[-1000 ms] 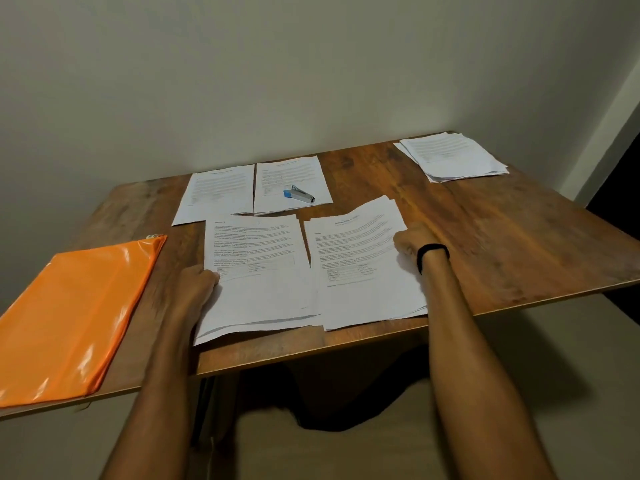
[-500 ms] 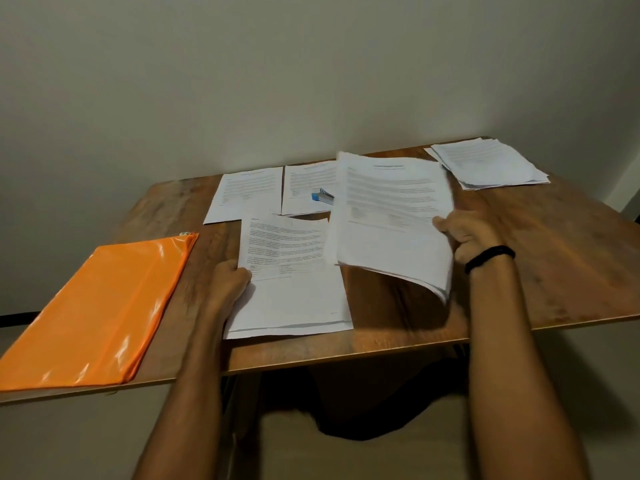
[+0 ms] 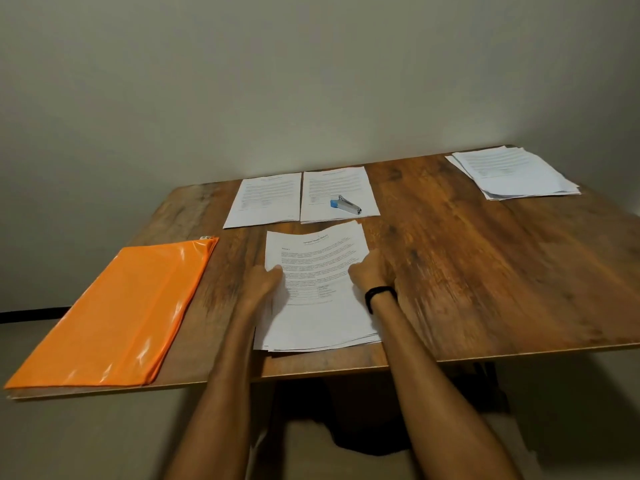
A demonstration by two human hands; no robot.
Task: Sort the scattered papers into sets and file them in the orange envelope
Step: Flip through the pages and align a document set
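Note:
A merged stack of printed papers (image 3: 318, 306) lies near the table's front edge. My left hand (image 3: 261, 282) holds its left edge with the thumb on top of the sheets. My right hand (image 3: 370, 271), a black band on its wrist, grips the right edge with curled fingers. The orange envelope (image 3: 114, 313) lies flat at the table's left front corner, apart from both hands. Two more paper sets (image 3: 266, 199) (image 3: 337, 185) lie side by side behind the stack. A looser pile of papers (image 3: 512, 173) sits at the far right corner.
A small blue and silver stapler (image 3: 345, 205) rests on the right-hand back set. The wooden table (image 3: 485, 271) stands against a plain wall. Its front edge runs just below the stack, and a dark shape lies on the floor underneath.
My right hand lifted the right-hand front set and laid it on the left-hand set, so two stacks became one. My left hand stayed at the left edge.

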